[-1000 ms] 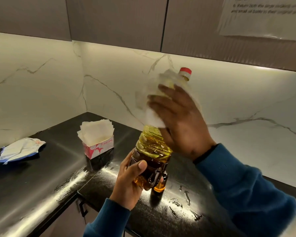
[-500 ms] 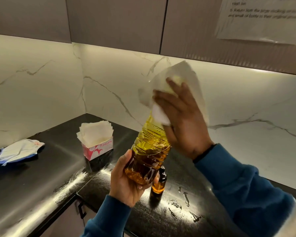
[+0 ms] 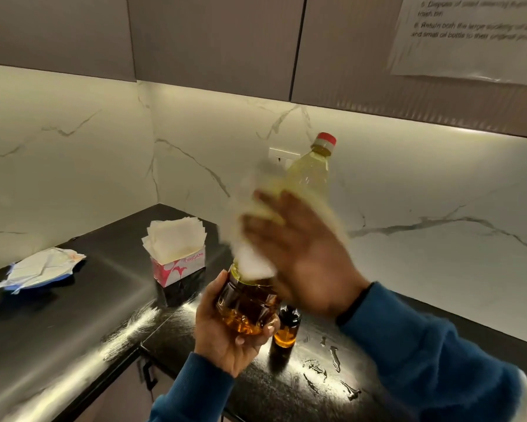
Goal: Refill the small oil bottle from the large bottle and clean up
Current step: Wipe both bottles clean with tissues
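Observation:
The large oil bottle (image 3: 309, 175), clear with yellow oil and a red cap, is tilted up to the right above the black counter. My left hand (image 3: 225, 330) grips its base. My right hand (image 3: 301, 254) presses a white tissue (image 3: 253, 257) against the bottle's middle; hand and tissue are motion-blurred. The small amber bottle (image 3: 285, 330) with a dark cap stands on the counter just behind the large bottle's base.
A pink tissue box (image 3: 177, 254) stands at the back left of the black counter (image 3: 73, 330). A crumpled white and blue wrapper (image 3: 43, 271) lies far left. Oil streaks (image 3: 332, 367) glisten on the counter right of the small bottle. Wall cabinets hang overhead.
My right hand with the tissue has slid down from the bottle's neck to its middle, uncovering the red cap. The left hand still holds the base.

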`<state>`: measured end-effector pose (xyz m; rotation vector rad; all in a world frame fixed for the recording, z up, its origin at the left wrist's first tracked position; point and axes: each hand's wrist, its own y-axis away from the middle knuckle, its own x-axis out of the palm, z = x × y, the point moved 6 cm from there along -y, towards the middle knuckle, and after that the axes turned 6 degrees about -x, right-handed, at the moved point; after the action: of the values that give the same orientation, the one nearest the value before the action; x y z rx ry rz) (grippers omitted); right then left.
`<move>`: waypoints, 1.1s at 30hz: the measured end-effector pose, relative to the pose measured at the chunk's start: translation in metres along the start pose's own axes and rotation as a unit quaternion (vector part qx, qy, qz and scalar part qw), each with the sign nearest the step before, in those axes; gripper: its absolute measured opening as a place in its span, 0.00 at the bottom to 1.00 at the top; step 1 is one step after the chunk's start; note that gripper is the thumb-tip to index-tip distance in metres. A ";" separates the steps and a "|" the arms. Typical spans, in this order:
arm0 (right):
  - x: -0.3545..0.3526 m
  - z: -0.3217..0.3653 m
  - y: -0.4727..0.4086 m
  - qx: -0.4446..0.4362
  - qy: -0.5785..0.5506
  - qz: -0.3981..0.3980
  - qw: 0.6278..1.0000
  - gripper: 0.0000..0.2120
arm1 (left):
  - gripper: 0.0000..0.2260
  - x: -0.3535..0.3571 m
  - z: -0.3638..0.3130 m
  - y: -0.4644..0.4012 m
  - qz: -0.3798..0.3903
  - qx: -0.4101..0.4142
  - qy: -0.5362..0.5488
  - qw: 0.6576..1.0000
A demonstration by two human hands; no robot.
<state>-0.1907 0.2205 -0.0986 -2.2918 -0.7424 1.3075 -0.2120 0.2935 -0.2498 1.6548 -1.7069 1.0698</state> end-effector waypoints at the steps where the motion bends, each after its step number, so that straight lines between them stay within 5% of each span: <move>1: 0.008 0.016 0.003 -0.045 -0.010 0.027 0.999 0.21 | 0.28 -0.002 -0.001 0.001 -0.018 0.009 0.018 1.000; 4: 0.008 0.016 0.003 -0.073 -0.002 0.033 0.997 0.22 | 0.28 -0.005 -0.003 0.002 -0.019 0.014 0.055 0.998; 10: -0.026 -0.055 -0.001 0.177 -0.035 -0.122 0.976 0.20 | 0.30 -0.003 0.002 0.006 0.028 -0.025 0.021 0.999; 16: 0.004 0.019 0.006 -0.056 -0.076 -0.032 0.995 0.18 | 0.25 0.007 0.004 0.004 0.132 -0.048 0.135 0.981; 18: 0.000 0.006 0.001 -0.034 -0.072 -0.064 0.995 0.18 | 0.27 0.005 0.004 0.003 0.136 -0.056 0.118 0.982; 23: -0.014 -0.042 -0.001 0.216 -0.117 -0.193 0.950 0.20 | 0.34 0.002 0.014 0.001 0.130 -0.083 0.079 0.985; 29: 0.026 0.034 0.009 -0.027 -0.103 -0.009 0.994 0.22 | 0.29 0.007 0.005 -0.002 0.195 -0.033 0.144 0.970; 31: 0.023 0.022 0.005 -0.019 -0.085 -0.026 0.996 0.19 | 0.29 0.004 0.004 -0.004 0.188 -0.038 0.128 0.973; 33: 0.013 -0.008 -0.002 0.081 -0.076 -0.099 0.989 0.21 | 0.30 0.000 0.007 -0.004 0.162 -0.065 0.113 0.978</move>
<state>-0.1791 0.2300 -0.1021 -1.9546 -0.8568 1.4048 -0.2075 0.2881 -0.2530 1.1508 -1.8873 1.2131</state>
